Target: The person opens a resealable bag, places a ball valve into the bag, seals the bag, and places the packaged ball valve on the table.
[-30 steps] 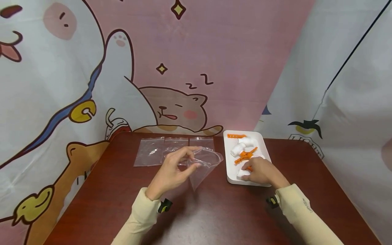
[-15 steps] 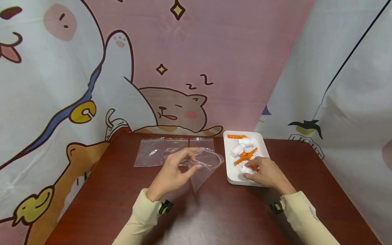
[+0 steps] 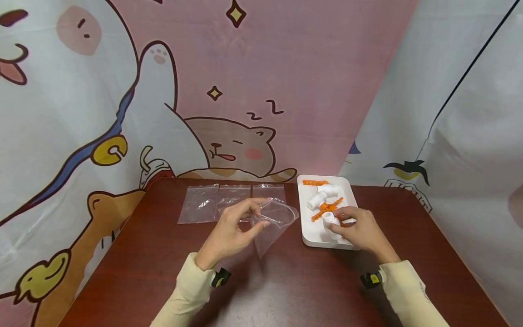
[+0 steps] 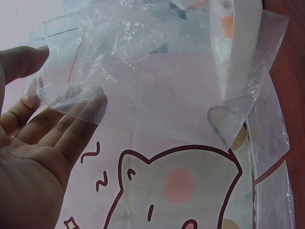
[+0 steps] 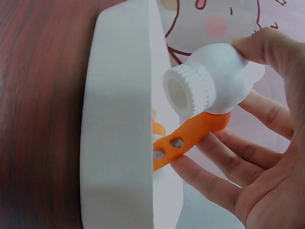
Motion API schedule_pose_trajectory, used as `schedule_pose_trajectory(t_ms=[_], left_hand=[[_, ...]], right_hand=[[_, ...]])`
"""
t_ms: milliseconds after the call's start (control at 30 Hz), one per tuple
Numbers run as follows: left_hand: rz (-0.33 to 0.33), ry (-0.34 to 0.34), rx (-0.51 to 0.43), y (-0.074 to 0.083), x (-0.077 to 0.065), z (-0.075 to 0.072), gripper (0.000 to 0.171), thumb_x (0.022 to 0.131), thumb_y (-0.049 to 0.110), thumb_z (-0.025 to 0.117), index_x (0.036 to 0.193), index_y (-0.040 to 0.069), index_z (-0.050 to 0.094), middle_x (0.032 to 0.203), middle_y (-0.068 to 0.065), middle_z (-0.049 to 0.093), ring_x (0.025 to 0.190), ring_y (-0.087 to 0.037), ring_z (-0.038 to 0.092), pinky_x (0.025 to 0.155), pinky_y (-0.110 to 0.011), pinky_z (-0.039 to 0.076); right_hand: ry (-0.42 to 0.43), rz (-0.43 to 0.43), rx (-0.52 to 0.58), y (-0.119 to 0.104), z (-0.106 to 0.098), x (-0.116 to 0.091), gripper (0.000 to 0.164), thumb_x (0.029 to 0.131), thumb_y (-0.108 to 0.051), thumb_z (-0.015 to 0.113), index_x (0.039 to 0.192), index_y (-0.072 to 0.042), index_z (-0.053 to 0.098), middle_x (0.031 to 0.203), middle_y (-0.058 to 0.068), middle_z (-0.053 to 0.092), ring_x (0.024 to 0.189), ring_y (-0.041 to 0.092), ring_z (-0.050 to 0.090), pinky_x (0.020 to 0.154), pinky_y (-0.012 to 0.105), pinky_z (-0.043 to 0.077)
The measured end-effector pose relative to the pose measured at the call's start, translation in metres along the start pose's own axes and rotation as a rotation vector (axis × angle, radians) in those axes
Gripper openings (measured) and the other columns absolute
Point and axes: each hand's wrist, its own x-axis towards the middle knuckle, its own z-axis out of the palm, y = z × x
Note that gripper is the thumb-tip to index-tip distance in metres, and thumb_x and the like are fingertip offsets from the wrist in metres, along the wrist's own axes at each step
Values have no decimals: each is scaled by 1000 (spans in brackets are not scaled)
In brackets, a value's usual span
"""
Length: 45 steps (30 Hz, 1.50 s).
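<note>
My left hand (image 3: 230, 229) holds a clear plastic zip bag (image 3: 267, 229) by its rim, thumb and fingertips at the spread mouth. In the left wrist view the bag (image 4: 143, 86) hangs out from the fingers (image 4: 83, 117), and the backdrop shows through it. Over the white tray (image 3: 312, 236), my right hand (image 3: 363, 229) grips a white plastic ball valve (image 3: 330, 222). The right wrist view shows the valve's round white body (image 5: 219, 71) with its ribbed collar under the thumb, and an orange lever handle (image 5: 190, 138) beside the curled fingers.
Other white valves (image 3: 318, 199) with orange handles (image 3: 327, 208) lie farther back in the tray. Several clear bags (image 3: 200, 204) lie flat along the far edge of the dark red table (image 3: 294, 290). A cartoon-printed cloth (image 3: 318, 91) hangs behind the table.
My right hand has lifted the valve from the tray's near part and tilted it upright, drawing back slightly to the right. The left hand and its bag stay nearly still.
</note>
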Motion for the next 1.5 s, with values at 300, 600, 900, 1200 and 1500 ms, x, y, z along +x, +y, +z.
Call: schedule_pose_trajectory(t_ms=[300,600,900,1200,1500], left_hand=[[0,-7,-17,1,0,2,19,94,12,75,95,11,57,134,-8,70,118,-23,70,94,-32,60],[13,-3,-22,2,0,4,19,94,12,75,94,11,56,132,-13,70,114,-24,72,94,-32,60],[10,-13,-23,3,0,6,19,94,15,76,95,11,57,133,-8,70,118,-23,71,95,-31,59],[-4,-41,-47,4,0,8,19,94,15,76,95,12,57,135,-10,69,118,-23,70,98,-31,58],[-2,-60,-45,6,-1,10,18,95,14,74,94,12,56,137,-8,68,119,-21,70,100,-30,56]], right_hand=[[59,18,117,-17,-4,-4,32,85,-30,85,109,-12,76,105,6,75,95,11,67,81,17,59],[81,-45,267,-47,-19,-6,35,88,-21,82,120,-10,73,109,-4,72,97,-6,65,84,11,55],[115,-196,465,-79,-27,-6,35,87,1,79,120,-2,71,107,-15,73,97,3,71,74,19,60],[182,-277,607,-113,-40,-13,36,86,9,73,121,4,69,108,-8,77,98,6,73,75,17,57],[132,-445,795,-134,-42,-18,37,85,17,64,122,9,65,122,8,74,91,14,73,66,21,57]])
